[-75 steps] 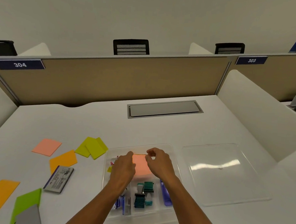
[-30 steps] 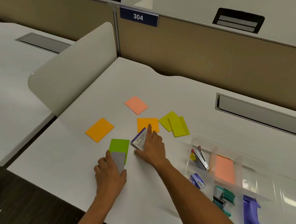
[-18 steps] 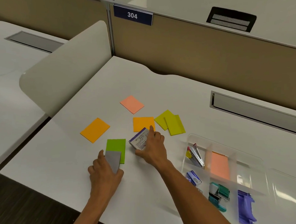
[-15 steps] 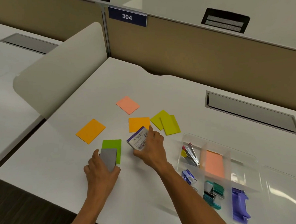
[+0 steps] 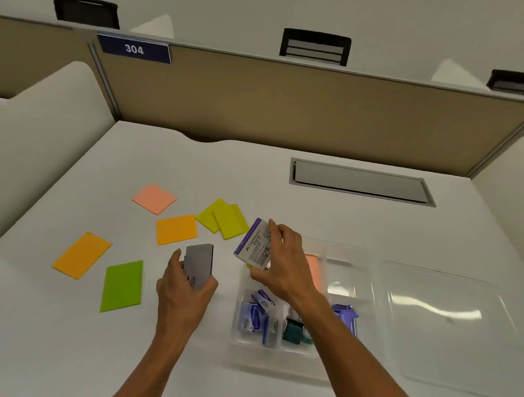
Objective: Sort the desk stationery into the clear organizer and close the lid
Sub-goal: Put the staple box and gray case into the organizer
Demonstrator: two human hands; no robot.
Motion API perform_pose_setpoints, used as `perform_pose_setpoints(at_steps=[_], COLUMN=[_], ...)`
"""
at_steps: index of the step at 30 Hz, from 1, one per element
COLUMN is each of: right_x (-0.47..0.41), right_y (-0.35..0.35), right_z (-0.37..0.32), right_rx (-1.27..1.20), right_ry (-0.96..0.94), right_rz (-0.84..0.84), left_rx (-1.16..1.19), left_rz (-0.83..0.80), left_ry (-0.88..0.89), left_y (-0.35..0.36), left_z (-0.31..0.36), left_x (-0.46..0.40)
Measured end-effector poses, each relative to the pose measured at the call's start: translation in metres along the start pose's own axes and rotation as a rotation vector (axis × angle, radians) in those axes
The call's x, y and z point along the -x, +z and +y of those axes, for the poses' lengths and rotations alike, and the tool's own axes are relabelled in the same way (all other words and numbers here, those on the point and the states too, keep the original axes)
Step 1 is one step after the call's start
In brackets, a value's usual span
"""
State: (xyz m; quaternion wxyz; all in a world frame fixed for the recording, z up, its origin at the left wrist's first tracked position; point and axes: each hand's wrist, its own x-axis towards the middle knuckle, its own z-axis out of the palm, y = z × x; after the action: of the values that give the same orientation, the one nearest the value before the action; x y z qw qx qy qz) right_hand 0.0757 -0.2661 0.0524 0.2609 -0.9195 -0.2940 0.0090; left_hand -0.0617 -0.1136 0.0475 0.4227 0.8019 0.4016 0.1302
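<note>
Fingertips (image 5: 272, 229) of the right hand (image 5: 281, 260) pinch a small white-and-purple printed box (image 5: 254, 243) by its far edge, thumb underneath, so the box hangs tilted in the air above the left end of the clear organizer (image 5: 352, 254). The left hand (image 5: 184, 288) curls round a flat grey box (image 5: 199, 265), thumb on its left side and fingers wrapped up its right, holding it upright just left of the organizer, over the white desk (image 5: 196, 161). Both boxes look like stiff light cardboard, likely holding their shape under a pinch across the long edges, though a grip by one corner may let them swing. Inside the organizer lie small blue packets (image 5: 253, 314), a green clip (image 5: 293, 332), a purple tool (image 5: 347, 319) and a salmon pad (image 5: 314, 271), in separate compartments. Its loose lid (image 5: 448, 326) lies flat just right of it, not yet fitted. Sticky-note pads are scattered well left on the desk: a pink pad (image 5: 154, 198), two orange pads (image 5: 176, 228), overlapping yellow pads (image 5: 223, 222) and a green pad (image 5: 122, 285). Those pads are thin, soft and bendable; lifting by an edge with a fingernail seems the sensible hold, since flat paper on a smooth desk gives little to grasp.
</note>
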Motion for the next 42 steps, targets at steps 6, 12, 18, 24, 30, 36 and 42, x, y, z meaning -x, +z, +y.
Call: perform_pose_setpoints(at_steps=[6,12,18,24,30,36,42], right_x=[0.016,0.035,0.034,0.027,0.019,0.023,0.038], right_y=[-0.038,-0.070,-0.084,-0.086,-0.087,-0.078,-0.082], right_z=[0.079,0.154,0.181,0.194,0.195,0.200,0.200], right_rx=[0.092,0.179,0.215,0.179,0.192,0.142,-0.281], right_ry=[0.120,0.201,0.171,0.148,0.126,0.124,0.303], right_rz=[0.015,-0.026,-0.179,-0.414,-0.496,-0.540,-0.141], left_rx=[0.019,0.025,-0.013,-0.052,-0.071,-0.106,-0.216], left_rz=[-0.082,-0.125,-0.134,-0.114,-0.098,-0.107,-0.208], left_ry=[0.051,0.102,0.137,0.160,0.184,0.189,0.241], left_y=[0.043,0.072,0.089,0.105,0.116,0.133,0.163], left_z=[0.040,0.069,0.087,0.106,0.119,0.128,0.139], left_x=[0.023,0.045,0.061,0.075,0.088,0.092,0.082])
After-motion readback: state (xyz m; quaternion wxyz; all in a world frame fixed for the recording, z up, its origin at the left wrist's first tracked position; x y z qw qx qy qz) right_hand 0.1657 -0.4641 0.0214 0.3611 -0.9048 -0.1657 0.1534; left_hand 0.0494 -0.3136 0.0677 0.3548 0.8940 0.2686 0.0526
